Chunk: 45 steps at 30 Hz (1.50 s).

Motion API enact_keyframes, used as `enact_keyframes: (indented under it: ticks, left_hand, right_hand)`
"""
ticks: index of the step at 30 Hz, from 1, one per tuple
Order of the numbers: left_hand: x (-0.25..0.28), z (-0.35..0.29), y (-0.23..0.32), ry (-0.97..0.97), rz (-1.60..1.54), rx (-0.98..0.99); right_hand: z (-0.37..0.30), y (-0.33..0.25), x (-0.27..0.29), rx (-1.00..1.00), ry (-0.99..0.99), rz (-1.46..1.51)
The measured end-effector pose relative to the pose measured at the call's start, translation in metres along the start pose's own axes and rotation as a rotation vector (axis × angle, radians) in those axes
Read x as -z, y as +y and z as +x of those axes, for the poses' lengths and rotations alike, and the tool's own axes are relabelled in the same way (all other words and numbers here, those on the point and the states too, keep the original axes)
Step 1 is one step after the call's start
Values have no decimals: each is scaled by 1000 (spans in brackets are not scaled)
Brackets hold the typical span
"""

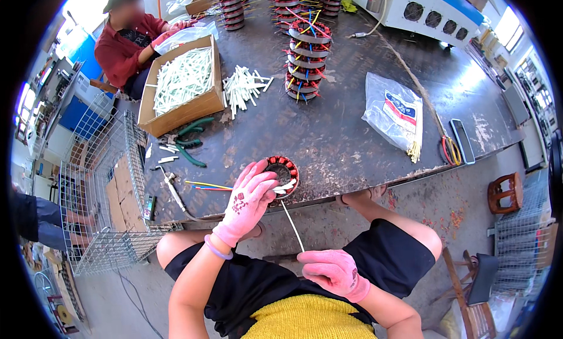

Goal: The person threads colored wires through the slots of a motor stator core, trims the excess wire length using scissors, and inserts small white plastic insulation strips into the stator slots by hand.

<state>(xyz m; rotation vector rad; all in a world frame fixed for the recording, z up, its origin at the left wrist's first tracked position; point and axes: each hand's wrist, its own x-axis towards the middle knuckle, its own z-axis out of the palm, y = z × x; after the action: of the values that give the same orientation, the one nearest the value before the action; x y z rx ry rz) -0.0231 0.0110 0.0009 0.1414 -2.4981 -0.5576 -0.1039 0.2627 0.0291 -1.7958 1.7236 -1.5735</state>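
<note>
At the table's near edge lies a motor stator [284, 161], a dark ring with red windings inside. My left hand [248, 199], in a pink glove, grips its left side, with fingertips beside short white sleeves [285, 188] at the rim. Yellow, blue and red lead wires [209, 186] stick out leftward from under that hand. My right hand [335, 272], also pink-gloved, is closed in front of my lap. It pinches the lower end of a thin white cord [292, 226], which slants up to the stator's near rim.
Left on the dark table [246, 141] are a carton of white sleeves [180, 117], a loose sleeve pile [244, 89], green-handled pliers [191, 142] and a soldering iron [172, 188]. Stacked stators [307, 63] stand behind; a plastic bag [394, 113], scissors [451, 151] and phone [463, 141] lie right. A co-worker [126, 46] sits far left.
</note>
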Motion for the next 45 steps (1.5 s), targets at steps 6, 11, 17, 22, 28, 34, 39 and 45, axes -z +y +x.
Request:
enact_keyframes:
  ticks: [6,11,17,22,28,34,39,45]
  left_hand:
    - [-12,-1,8,105,85,32]
    - [-12,-6,13,139,143,45]
    - [-13,-5,10,126,95,34]
    - [-10,-7,12,134,53,99]
    - [-9,-4,13,112,-46,185]
    - [-7,-9,8,117,-166,215]
    - [-2,-9,9,55,-293,321]
    - [1,-5,11,82,-284,219]
  right_hand:
    - [-2,3,-4,9,33,-61]
    - [0,5,-6,14,18,-63]
    - [1,6,-6,0,25,-62]
    - [15,16,-19,-66,47,-20]
    - [28,38,-35,-175,93,41]
    - [43,57,-51,-425,205,366]
    - [50,58,-56,-628,250,632]
    - [59,53,-41,-844,121,798]
